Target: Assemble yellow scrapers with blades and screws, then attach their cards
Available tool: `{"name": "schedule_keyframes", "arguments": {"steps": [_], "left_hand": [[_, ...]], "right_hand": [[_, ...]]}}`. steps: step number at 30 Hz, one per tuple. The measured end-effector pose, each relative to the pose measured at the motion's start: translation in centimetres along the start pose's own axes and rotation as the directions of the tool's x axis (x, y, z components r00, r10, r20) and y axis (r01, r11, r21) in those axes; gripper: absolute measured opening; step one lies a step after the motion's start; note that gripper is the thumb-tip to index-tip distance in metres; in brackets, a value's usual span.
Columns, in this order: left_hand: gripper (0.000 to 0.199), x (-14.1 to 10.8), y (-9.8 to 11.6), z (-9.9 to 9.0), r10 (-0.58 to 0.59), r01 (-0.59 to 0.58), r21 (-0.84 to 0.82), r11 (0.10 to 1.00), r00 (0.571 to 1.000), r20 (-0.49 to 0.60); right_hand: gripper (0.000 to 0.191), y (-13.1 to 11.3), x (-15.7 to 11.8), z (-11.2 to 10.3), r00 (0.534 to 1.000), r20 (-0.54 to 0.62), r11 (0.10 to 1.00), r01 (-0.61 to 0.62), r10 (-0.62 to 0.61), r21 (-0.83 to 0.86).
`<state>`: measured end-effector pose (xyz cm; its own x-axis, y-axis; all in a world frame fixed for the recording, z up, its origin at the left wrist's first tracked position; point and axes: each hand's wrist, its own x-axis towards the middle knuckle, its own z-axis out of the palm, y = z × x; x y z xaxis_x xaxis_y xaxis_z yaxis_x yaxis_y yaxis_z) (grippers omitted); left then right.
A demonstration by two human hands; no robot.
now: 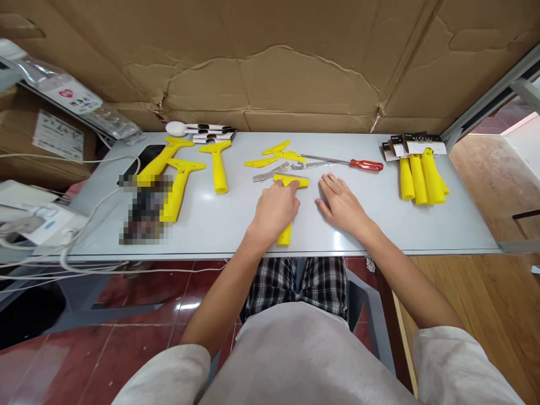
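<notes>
Lying on the table in front of me is a yellow scraper with a metal blade along its head. My left hand is closed over its handle, a fingertip pressing on the head, and covers the middle of it. My right hand rests flat on the tabletop to the right of the scraper, fingers stretched out, holding nothing. Just beyond the scraper are loose metal blades, a small heap of screws and several yellow cover plates. A screwdriver with a red handle lies behind my right hand.
Several yellow scraper handles lie to the left, near a pixelated patch. Carded yellow scrapers are grouped at the right. White-and-black packages lie at the back, against cardboard. A plastic bottle and white cables are at the left.
</notes>
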<state>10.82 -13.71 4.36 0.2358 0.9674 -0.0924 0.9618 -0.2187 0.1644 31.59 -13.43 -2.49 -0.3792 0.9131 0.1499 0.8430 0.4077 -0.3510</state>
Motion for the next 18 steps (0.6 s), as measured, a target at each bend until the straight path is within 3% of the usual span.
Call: {"name": "schedule_keyframes", "arguments": {"steps": [5,9,13,18], "left_hand": [[0.055,-0.2,-2.1,-1.3,0.097,-0.106,-0.125,0.987,0.993,-0.075],[0.055,-0.5,-4.2,-3.0,0.124,-0.161,-0.408,0.899,0.985,-0.116],[0.062,-0.5,-6.2,-3.4,0.134,-0.107,-0.725,0.681,0.991,-0.02],[0.065,0.4,-7.7,-1.6,0.231,0.052,-0.934,0.353,0.963,0.141]], "right_hand": [[0.067,0.0,-0.1,0.0,1.0,0.0,1.0,-0.005,0.005,-0.001],[0.067,-0.1,0.0,-0.1,1.0,0.006,1.0,-0.015,0.015,-0.028],[0.066,-0.1,0.0,-0.1,1.0,0.003,0.999,-0.015,0.015,-0.034],[0.064,-0.2,0.1,-0.8,1.0,0.0,0.999,-0.004,0.004,-0.038]]}}
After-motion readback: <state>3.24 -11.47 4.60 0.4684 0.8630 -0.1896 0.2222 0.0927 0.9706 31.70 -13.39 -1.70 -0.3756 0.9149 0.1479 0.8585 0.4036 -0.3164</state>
